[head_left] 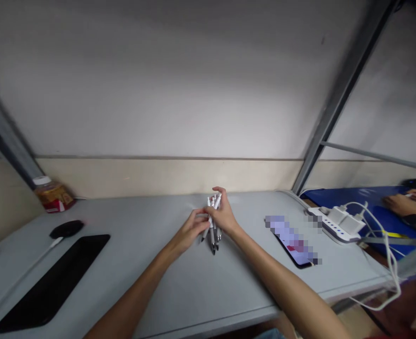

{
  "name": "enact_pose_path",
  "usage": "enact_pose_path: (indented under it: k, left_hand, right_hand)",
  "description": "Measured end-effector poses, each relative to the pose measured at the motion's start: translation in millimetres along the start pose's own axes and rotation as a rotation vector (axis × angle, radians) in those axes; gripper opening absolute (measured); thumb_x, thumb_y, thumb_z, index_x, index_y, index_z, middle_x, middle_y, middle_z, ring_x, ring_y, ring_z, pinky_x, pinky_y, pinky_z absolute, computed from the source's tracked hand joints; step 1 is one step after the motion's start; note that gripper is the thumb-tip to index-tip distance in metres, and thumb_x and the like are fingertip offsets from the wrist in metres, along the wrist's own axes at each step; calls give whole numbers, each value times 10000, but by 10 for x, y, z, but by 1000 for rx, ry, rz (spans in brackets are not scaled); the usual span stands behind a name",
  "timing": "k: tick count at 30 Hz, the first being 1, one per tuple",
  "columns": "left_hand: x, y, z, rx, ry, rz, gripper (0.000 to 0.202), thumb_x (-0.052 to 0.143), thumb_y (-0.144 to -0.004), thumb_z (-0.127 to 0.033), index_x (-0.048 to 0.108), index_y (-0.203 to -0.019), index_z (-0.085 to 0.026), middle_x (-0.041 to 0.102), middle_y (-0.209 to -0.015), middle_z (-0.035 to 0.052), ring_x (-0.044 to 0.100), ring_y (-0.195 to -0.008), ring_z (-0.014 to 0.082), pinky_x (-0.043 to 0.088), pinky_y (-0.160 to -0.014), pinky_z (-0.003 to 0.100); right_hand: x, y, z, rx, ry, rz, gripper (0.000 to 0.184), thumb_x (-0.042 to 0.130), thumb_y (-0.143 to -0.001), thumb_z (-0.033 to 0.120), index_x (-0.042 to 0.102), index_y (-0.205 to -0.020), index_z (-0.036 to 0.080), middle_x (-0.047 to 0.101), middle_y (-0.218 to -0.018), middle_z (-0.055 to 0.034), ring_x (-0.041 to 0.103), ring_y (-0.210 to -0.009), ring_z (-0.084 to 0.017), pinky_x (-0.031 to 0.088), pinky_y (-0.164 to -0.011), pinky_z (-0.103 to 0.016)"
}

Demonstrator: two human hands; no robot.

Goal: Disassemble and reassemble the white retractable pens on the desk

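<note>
1. Head view, hands: the right hand (224, 215) is closed around a bundle of pens (213, 240), held above the middle of the table (193, 292). The pens stand nearly upright, white tops poking out above the fingers and dark tips pointing down towards the table.
2. The left hand (191, 231) comes in from the left with its fingers curled and its fingertips against the bundle. I cannot tell whether it grips a pen or only touches.
3. Left side of the table: a long black pad (52, 278) lies at an angle, with a small black mouse (66, 229) just beyond it. A jar (54, 195) stands by the wall.
4. Right side: a phone (294, 242) lies flat near the right forearm. Past it sits a white power strip (335, 225) with plugs and white cables.
5. Far right: another person's hands (405, 205) rest on a blue mat (363, 197), well apart from the pens.
</note>
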State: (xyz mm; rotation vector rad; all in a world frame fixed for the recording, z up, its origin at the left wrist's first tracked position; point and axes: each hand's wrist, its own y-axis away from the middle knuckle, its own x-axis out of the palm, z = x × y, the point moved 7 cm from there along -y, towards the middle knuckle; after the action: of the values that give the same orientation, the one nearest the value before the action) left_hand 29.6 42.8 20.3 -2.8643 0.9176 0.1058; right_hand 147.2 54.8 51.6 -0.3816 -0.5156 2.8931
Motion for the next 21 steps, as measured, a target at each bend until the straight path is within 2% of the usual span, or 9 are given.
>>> enact_pose_path:
  k: [1, 4, 6, 9, 11, 16, 21]
  left_hand:
    - [14, 3, 29, -37, 38, 5, 445, 566, -843, -362, 418, -1233, -207, 654, -1013, 54, 635, -890, 170, 483, -831, 340]
    - [112, 15, 65, -58, 80, 65, 567, 681, -754, -299, 454, -1267, -215, 633, -1141, 76, 606, -1024, 195, 471, -899, 345]
    - [173, 20, 94, -72, 100, 80, 606, 704, -719, -254, 475, -1279, -216, 626, -1176, 78, 597, -1054, 210, 480, -897, 349]
    - [206, 13, 130, -83, 87, 30, 609, 678, -688, -176, 499, -1269, -197, 667, -1059, 68, 622, -977, 222, 511, -822, 349]
    - [205, -2, 102, -34, 48, -19, 555, 646, -682, -159, 535, -1225, -187, 673, -1012, 64, 621, -959, 230, 515, -812, 353]
    - [205, -37, -95, 213, -87, -118, 443, 616, -705, -215, 559, -1143, -181, 636, -1117, 74, 588, -1021, 232, 495, -883, 361]
    - [184, -79, -125, 251, -228, -163, 281, 579, -724, -282, 552, -978, -166, 631, -990, 84, 588, -903, 213, 510, -820, 360]
  right_hand:
    - [2, 3, 30, -16, 16, -19, 667, 524, -728, 246, 221, -1322, 248, 540, -1021, -15, 575, -788, -135, 485, -683, -243]
    - [20, 66, 144, -56, 18, -50, 835, 555, -769, 288, 19, -1408, 243, 519, -1141, -68, 590, -808, -144, 500, -704, -264]
    - [49, 137, 257, -125, -44, -42, 946, 623, -759, 292, -47, -1425, 260, 508, -1174, -75, 582, -795, -140, 505, -727, -279]
    - [87, 235, 394, -209, -145, -16, 996, 685, -745, 292, -33, -1434, 286, 514, -1169, -62, 579, -784, -133, 509, -754, -296]
    - [103, 274, 434, -226, -138, 0, 1026, 716, -732, 301, -29, -1437, 288, 522, -1173, -62, 590, -809, -140, 511, -773, -308]
    - [99, 299, 421, -259, -90, -5, 1041, 754, -715, 315, 5, -1438, 272, 580, -1114, -67, 609, -920, -189, 503, -849, -365]
    - [158, 316, 346, -292, -185, 7, 987, 783, -680, 280, 129, -1419, 277, 609, -995, -38, 619, -870, -195, 506, -837, -385]
